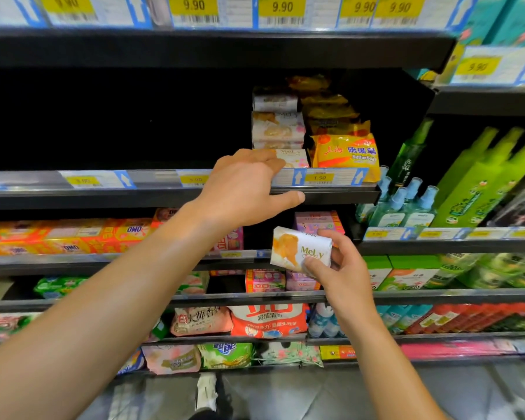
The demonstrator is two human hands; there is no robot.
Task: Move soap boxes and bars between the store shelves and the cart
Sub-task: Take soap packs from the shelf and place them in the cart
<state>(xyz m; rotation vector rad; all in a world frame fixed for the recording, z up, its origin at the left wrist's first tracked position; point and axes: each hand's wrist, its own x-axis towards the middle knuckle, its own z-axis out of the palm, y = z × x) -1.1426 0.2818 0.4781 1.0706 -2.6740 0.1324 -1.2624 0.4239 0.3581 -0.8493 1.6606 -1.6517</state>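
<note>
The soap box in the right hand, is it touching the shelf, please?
Apart. The head view shows the soap box pinched in the right hand, held in front of the shelf, clear of its edge.

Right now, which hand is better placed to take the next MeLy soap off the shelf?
Left. The left hand already rests on the front MeLy soap on the shelf; the right hand is occupied holding a MeLy bar.

white-orange soap box (300,249), yellow sulfur soap packet (346,154)
</note>
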